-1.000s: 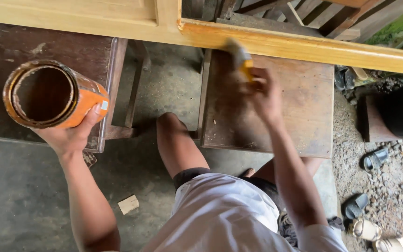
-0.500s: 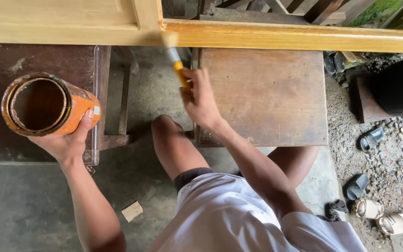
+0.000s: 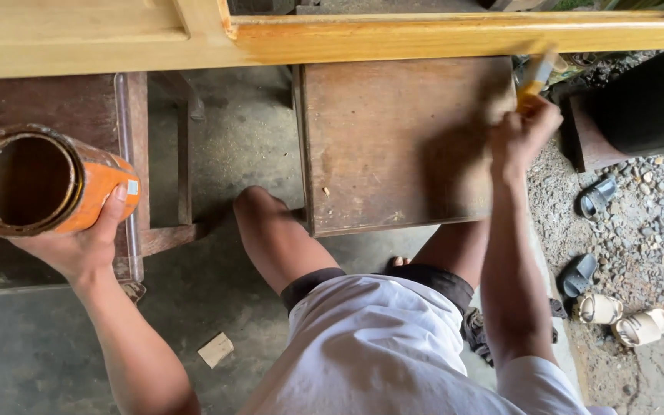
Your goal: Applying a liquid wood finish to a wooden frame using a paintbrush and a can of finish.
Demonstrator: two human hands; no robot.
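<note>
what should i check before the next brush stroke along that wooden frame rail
1. Brush grip: ok, the right hand is closed on the yellow-handled paintbrush.
2. Bristles on the wood: cannot tell, the brush tip is blurred where it meets the wooden frame rail.
3. Can held steady: ok, the left hand cups the orange can from below, tilted with its mouth toward the camera.
4. Liquid level in the can: cannot tell, the inside looks dark.
5. Coating along the rail: ok, it looks glossy and amber left of the brush.
6. Footing: ok, the knee is clear of the dark wooden table.
</note>
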